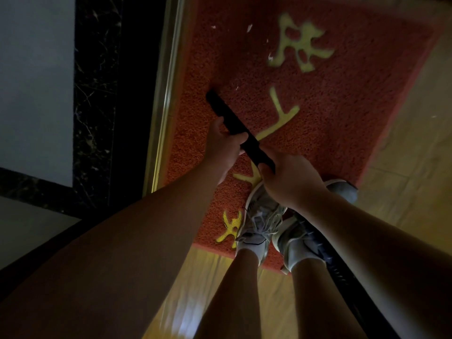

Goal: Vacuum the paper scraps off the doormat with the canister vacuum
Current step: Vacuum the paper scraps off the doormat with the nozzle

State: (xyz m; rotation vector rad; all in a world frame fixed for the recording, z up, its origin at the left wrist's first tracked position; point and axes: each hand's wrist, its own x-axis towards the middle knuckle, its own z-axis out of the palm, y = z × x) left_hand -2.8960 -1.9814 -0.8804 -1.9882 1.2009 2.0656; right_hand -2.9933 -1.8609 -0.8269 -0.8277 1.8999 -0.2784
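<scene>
1. Doormat (318, 113): red with yellow characters, lying on a wood-toned floor (403, 167). Its 9 o'clock edge runs along a metal threshold strip (168, 81).
2. Paper scraps (249, 27): several white bits on the mat toward 12 o'clock. One small piece lies near the wand tip, at its 2 o'clock.
3. Wand (227, 111): black, slanting from 5 toward 11 o'clock, tip down at the mat near the strip.
4. Left hand (225, 140): grip closed round the wand's middle — thumb over the top.
5. Right hand (291, 177): grip closed round the wand's lower end.
6. Hose (342, 277): dark and ribbed, running from under the right hand toward 5 o'clock.
7. Shoes (261, 221): grey pair — standing at the mat's 6 o'clock edge.
</scene>
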